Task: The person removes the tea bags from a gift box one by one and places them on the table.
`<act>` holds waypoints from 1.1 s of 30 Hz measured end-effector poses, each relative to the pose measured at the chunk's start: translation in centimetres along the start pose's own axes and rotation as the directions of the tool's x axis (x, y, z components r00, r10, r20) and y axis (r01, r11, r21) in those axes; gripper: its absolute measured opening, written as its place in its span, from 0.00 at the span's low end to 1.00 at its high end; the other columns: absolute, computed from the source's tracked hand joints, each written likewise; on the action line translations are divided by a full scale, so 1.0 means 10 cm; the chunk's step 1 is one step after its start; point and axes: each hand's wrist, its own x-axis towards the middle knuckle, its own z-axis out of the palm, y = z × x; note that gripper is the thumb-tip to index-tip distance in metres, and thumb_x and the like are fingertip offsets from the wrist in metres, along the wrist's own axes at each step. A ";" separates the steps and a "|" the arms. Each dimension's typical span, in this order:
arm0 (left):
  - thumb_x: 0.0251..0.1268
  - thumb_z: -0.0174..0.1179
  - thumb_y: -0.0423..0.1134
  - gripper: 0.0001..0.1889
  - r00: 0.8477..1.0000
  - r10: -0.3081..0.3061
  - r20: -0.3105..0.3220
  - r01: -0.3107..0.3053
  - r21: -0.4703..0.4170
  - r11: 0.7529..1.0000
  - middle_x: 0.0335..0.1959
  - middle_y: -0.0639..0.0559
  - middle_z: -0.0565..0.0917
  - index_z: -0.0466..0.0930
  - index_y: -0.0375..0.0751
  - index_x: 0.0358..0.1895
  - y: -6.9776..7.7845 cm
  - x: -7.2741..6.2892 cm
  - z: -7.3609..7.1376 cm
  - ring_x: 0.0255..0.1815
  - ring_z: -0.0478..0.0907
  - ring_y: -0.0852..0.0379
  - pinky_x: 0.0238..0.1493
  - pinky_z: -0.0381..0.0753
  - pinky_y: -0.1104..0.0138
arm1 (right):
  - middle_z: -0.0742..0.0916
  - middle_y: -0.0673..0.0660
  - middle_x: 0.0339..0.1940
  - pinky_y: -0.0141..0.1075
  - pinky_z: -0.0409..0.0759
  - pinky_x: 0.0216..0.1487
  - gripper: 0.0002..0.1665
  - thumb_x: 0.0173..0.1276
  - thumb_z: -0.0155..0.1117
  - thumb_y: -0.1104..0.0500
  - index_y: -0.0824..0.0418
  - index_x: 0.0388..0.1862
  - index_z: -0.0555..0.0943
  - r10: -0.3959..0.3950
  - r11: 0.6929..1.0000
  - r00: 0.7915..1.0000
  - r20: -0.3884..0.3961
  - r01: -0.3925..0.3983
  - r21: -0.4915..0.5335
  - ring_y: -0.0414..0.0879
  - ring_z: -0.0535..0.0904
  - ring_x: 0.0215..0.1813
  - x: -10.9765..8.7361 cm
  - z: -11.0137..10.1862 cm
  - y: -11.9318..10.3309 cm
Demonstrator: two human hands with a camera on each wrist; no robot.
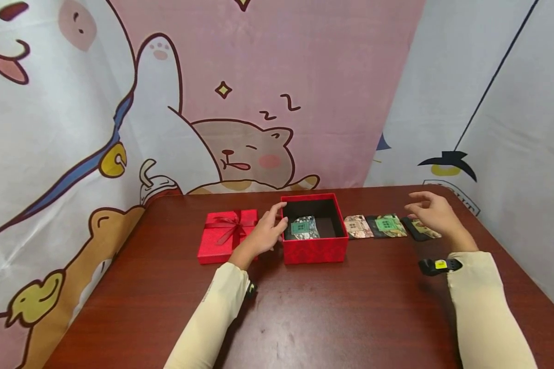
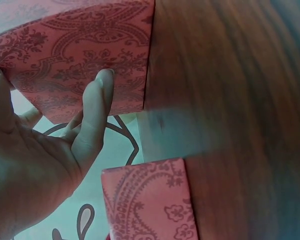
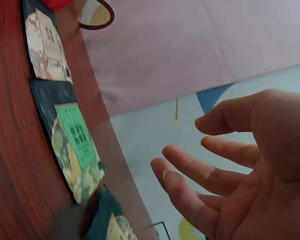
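An uncovered red gift box (image 1: 315, 251) with a dark inside stands on the table; a flat sachet with a teal label (image 1: 304, 228) lies in it. My left hand (image 1: 264, 233) touches the box's left side, fingers extended along the patterned outer wall (image 2: 80, 70) in the left wrist view. To the right of the box lie a pinkish sachet (image 1: 358, 226), a green-labelled sachet (image 1: 388, 225) and a dark sachet with a yellowish label (image 1: 422, 229). Over that last sachet hovers my right hand (image 1: 436, 212), fingers loosely bent and holding nothing.
The red lid (image 1: 212, 245) with a ribbon bow lies left of the box, beside my left forearm. A brown wooden table (image 1: 332, 312) carries everything. Behind its far edge hangs a cartoon-printed cloth (image 1: 341, 102).
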 end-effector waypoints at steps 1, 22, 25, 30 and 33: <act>0.77 0.49 0.47 0.29 1.000 -0.001 0.000 0.001 -0.002 1.000 0.61 0.40 0.70 0.54 0.52 0.76 0.00 0.00 0.00 0.32 0.84 0.41 0.14 0.80 0.62 | 0.78 0.79 0.57 0.37 0.85 0.35 0.32 0.77 0.54 0.55 0.74 0.70 0.63 0.002 1.000 1.000 0.001 -0.002 0.008 0.42 0.86 0.40 0.00 0.02 -0.02; 0.76 0.49 0.46 0.29 1.000 0.009 -0.007 -0.009 -0.001 1.000 0.59 0.39 0.72 0.55 0.51 0.76 0.00 0.02 0.00 0.31 0.83 0.39 0.14 0.79 0.62 | 0.80 0.75 0.57 0.36 0.85 0.37 0.31 0.77 0.54 0.56 0.72 0.71 0.63 -0.095 0.995 0.993 0.067 0.094 0.015 0.63 0.82 0.52 0.08 0.38 -0.62; 0.76 0.49 0.46 0.29 1.000 0.008 -0.008 -0.008 -0.003 1.000 0.59 0.39 0.71 0.55 0.50 0.76 -0.01 0.02 -0.01 0.31 0.83 0.39 0.13 0.79 0.62 | 0.80 0.73 0.58 0.33 0.84 0.37 0.31 0.77 0.53 0.57 0.71 0.72 0.62 -0.084 0.996 0.993 0.081 0.081 0.038 0.62 0.81 0.53 0.10 0.43 -0.71; 0.77 0.49 0.46 0.29 1.000 0.001 -0.002 -0.001 -0.013 1.000 0.60 0.39 0.71 0.54 0.51 0.76 -0.02 0.02 -0.01 0.31 0.84 0.39 0.14 0.79 0.63 | 0.81 0.71 0.58 0.32 0.83 0.36 0.30 0.77 0.53 0.58 0.69 0.72 0.62 -0.083 0.995 0.993 0.089 0.078 0.059 0.61 0.80 0.54 0.10 0.51 -0.87; 0.77 0.49 0.47 0.28 1.000 -0.003 -0.001 0.003 -0.008 1.000 0.60 0.40 0.71 0.55 0.54 0.76 -0.02 0.02 -0.01 0.32 0.83 0.40 0.15 0.79 0.62 | 0.80 0.72 0.58 0.32 0.82 0.36 0.29 0.76 0.53 0.59 0.68 0.72 0.63 -0.099 0.993 0.991 0.089 0.093 0.066 0.61 0.80 0.54 0.10 0.56 -0.96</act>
